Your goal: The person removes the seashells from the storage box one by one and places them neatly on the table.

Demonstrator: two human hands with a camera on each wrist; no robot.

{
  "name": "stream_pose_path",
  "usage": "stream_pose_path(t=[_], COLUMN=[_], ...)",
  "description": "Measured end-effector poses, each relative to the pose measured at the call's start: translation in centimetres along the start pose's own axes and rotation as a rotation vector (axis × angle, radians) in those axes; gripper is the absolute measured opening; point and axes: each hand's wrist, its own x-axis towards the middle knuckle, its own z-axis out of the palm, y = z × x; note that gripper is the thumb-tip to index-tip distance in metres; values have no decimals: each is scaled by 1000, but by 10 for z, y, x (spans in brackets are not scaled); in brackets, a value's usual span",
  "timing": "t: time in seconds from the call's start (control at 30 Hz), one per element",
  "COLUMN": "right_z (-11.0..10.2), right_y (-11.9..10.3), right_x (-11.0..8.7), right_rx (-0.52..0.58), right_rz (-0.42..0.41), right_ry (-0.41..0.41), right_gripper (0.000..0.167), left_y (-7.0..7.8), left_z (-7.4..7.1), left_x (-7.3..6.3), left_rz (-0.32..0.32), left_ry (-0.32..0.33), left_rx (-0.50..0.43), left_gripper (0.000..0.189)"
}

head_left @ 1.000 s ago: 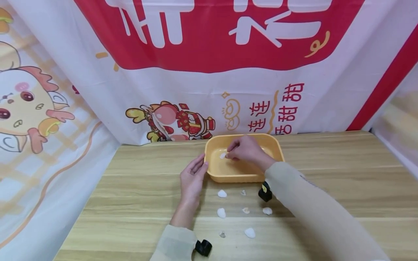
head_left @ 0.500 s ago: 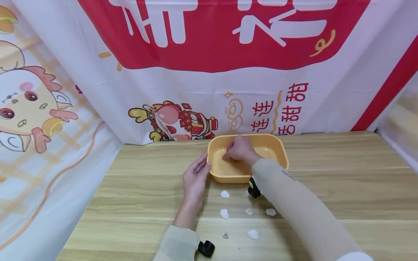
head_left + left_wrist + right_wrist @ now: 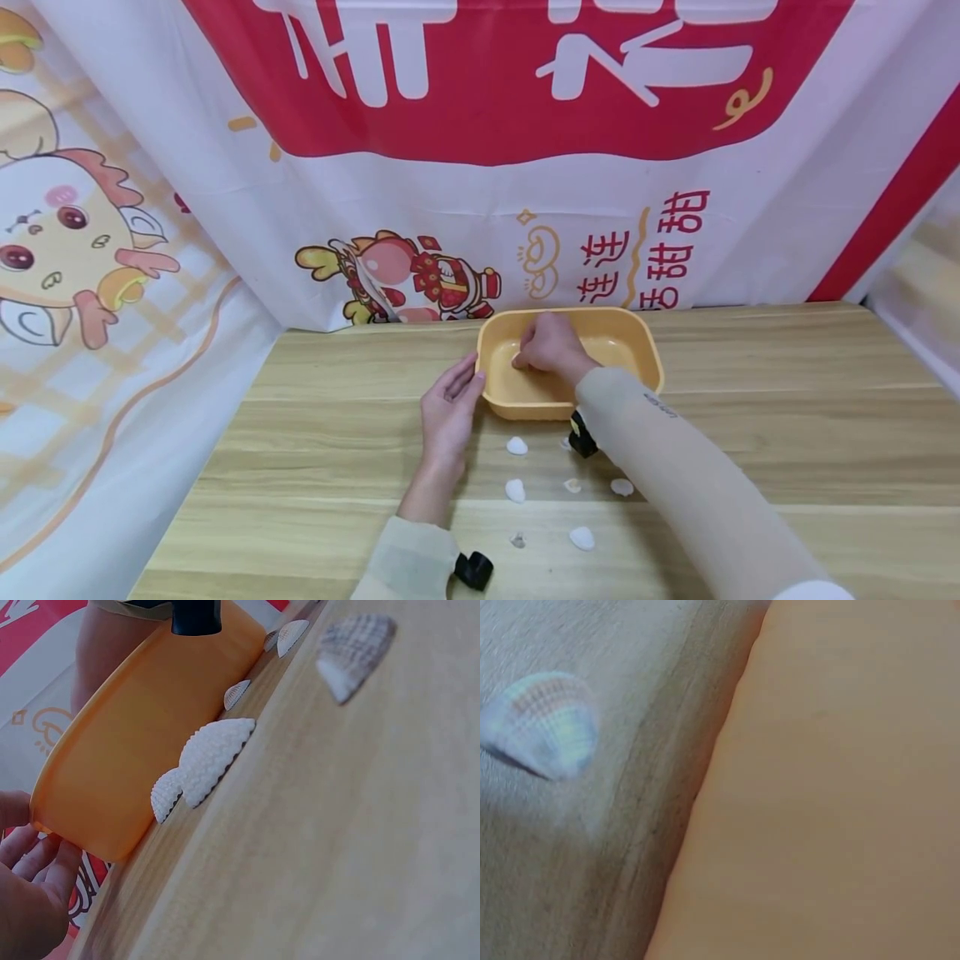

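Observation:
A yellow plastic basin (image 3: 540, 411) stands at the back of the wooden table. At its left end my left hand (image 3: 447, 412) holds the rim; in the left wrist view, the left hand's fingers (image 3: 64, 870) rest against the outside of the wall. My right hand (image 3: 553, 343) reaches inside the basin, fingers curled and fingertips low by the left part of its floor. A small white seashell pinched there is almost hidden by the fingertips. In front of the basin, several seashells (image 3: 517, 446) lie loosely in rows.
A ribbed shell (image 3: 547, 724) lies close to the basin in the right wrist view. A grey-white shell (image 3: 354, 654) is nearer the left wrist. The printed cloth (image 3: 450, 200) hangs right behind the basin. Black wrist cameras (image 3: 474, 571) sit on both wrists.
My right hand has shifted slightly left and down inside the basin, and its fingers now cover the white seashell that showed beside them. The left hand stays at the basin's end.

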Motion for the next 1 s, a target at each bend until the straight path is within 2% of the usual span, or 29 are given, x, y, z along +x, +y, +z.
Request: stream_pose_path(t=[0.57,1.0], right_z=[-4,-5], right_y=[-4,-1], right_x=[-7,-11], right_rx=[-8,-17], right_rz=[36,-17], right_ry=[0,23], right_gripper=[18,20], left_y=[0,1], left_z=[0,0], left_x=[0,-1], left_rz=[-7,-29], left_ry=[4,7], left_rx=[14,38], left_gripper=[39,41])
